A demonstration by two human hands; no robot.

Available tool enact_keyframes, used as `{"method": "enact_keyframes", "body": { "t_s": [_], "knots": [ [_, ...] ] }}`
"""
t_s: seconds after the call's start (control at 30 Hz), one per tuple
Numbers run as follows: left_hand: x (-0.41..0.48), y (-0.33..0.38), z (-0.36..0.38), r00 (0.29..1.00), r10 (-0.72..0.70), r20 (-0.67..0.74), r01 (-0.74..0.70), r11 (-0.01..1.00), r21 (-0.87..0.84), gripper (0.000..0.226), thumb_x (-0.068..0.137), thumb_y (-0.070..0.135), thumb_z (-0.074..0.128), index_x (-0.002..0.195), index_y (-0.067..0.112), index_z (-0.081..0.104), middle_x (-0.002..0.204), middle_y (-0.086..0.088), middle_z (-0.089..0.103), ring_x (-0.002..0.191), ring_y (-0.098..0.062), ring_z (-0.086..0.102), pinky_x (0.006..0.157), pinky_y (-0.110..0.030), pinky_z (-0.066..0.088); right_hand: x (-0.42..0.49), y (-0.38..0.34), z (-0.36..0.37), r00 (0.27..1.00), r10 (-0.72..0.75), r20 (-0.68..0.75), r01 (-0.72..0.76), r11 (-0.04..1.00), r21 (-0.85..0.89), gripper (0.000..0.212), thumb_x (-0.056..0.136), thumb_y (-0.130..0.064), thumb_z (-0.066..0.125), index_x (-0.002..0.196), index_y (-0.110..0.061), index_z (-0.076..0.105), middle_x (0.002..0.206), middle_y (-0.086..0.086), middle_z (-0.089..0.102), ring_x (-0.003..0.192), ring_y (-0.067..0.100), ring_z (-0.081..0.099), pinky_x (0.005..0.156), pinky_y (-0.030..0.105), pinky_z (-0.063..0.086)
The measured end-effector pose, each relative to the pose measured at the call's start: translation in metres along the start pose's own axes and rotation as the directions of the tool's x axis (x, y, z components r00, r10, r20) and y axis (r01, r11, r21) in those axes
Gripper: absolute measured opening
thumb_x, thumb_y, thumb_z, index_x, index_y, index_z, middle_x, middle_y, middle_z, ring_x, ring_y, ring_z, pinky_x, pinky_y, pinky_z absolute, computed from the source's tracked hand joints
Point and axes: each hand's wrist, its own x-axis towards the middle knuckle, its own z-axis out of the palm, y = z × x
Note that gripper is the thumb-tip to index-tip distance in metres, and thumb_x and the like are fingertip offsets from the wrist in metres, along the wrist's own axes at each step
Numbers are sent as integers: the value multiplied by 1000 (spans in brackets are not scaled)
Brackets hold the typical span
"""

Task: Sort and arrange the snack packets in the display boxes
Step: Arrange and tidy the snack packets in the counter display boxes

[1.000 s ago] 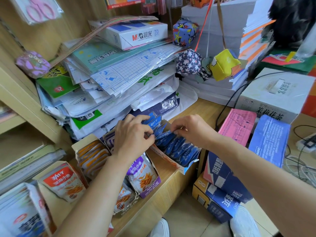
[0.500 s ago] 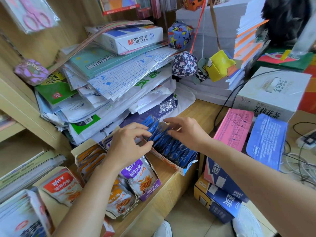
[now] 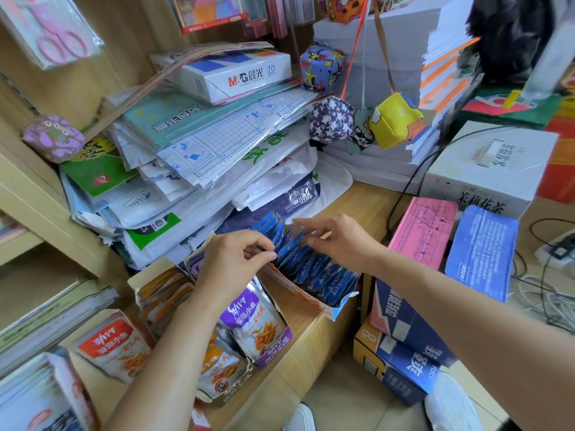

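- The left hand is curled. Its thumb and pointer finger pinch the edge of one of the blue packets.
- The right hand is loose, with its fingers out straight. Its fingertips touch the tops of the packets at the back of the row.
- The blue packets stand on edge in a row inside a torn box. The box sits in the middle of the wooden counter.
- The front end of the torn box, at 5 o'clock, reaches right to the counter's edge.
- At 11 o'clock from the torn box, a big paper pile leans out over the back of the row. There is little room there.
- At 1 o'clock there is a bare bit of counter. A black cable runs down beside it.
- At 3 o'clock, past the counter's edge, a pink box stands near.
- At 7 o'clock comes a strip of bare wood, then the purple packets in their own box, just under the left wrist.
- At 9 o'clock from the purple packets, orange packets stand packed tight in another box.
- At 8 o'clock a red packet stands at the front of one more box.
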Motion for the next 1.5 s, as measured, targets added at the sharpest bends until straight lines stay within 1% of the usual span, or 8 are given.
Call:
{"method": "enact_keyframes", "body": {
  "t_s": [0.1, 0.23, 0.47, 0.7, 0.93, 1.2, 1.33, 1.5],
  "knots": [
    [-3, 1, -8, 1000, -8, 7, 7, 999, 54, 16, 77, 23, 86, 88, 28, 76, 76, 23, 66, 78, 0, 64, 67, -11, 48, -5, 0, -9, 993, 77, -85, -64, 988, 141, 46, 102, -17, 55, 147, -25, 49, 122, -5, 66, 103, 7, 62, 90, 26, 53],
    [-12, 12, -8, 989, 150, -19, -146, 980, 133, 16, 78, 25, 84, 90, 27, 75, 84, 20, 63, 82, -6, 59, 74, -31, 52, -22, 4, -17, 976, 200, -89, -167, 943, 289, 36, 103, -23, 55, 138, -20, 59, 126, -3, 67, 112, 10, 61, 101, 30, 49],
    [-41, 47, 42, 961, 235, 147, -254, 958, 130, 36, 75, 44, 82, 108, 31, 77, 111, 17, 67, 105, -9, 57, 87, -30, 50, -70, 21, -31, 951, 230, 207, -264, 952, 154, 43, 100, -29, 59, 143, -30, 52, 129, -11, 61, 108, 4, 65, 90, 27, 56],
    [-38, 46, 61, 965, 224, 138, -243, 960, 141, 19, 79, 30, 83, 96, 24, 76, 102, 13, 60, 95, -9, 58, 70, -40, 55, -85, 27, -12, 992, 127, -13, -126, 991, 56, 35, 93, -23, 70, 128, -20, 66, 109, -16, 70, 87, -6, 68, 80, 20, 58],
    [-40, 48, 62, 963, 239, 127, -256, 956, 144, 24, 74, 45, 81, 88, 27, 75, 102, 14, 58, 88, -2, 54, 67, -27, 51, -90, 33, -6, 957, 270, -109, -247, 950, 189, 53, 83, -34, 80, 130, -20, 62, 108, -8, 72, 89, 1, 69, 81, 25, 59],
    [-48, 55, 81, 981, 196, 7, -193, 957, 218, 16, 73, 23, 86, 76, 20, 70, 96, 9, 60, 82, -12, 59, 57, -29, 51, -101, 37, 7, 931, 343, 122, -362, 842, 400, 66, 84, -36, 78, 143, -31, 49, 127, -7, 57, 106, 6, 65, 87, 23, 53],
    [-54, 55, 67, 980, 179, 88, -192, 964, 183, 20, 76, 32, 86, 92, 23, 77, 107, 11, 65, 90, -9, 63, 70, -28, 54, -106, 44, 24, 953, 289, 95, -304, 907, 293, 93, 71, -23, 84, 150, -29, 36, 135, -11, 52, 127, 6, 50, 88, 11, 43],
    [-54, 39, 16, 993, 119, 11, -117, 946, 302, 28, 79, 36, 78, 104, 25, 79, 105, 9, 74, 95, -16, 66, 87, -37, 53, -99, 35, 37, 963, 267, -43, -244, 926, 287, 110, 67, -35, 92, 155, -32, 26, 131, -11, 50, 120, 4, 48, 92, 11, 42]
  ]
}}
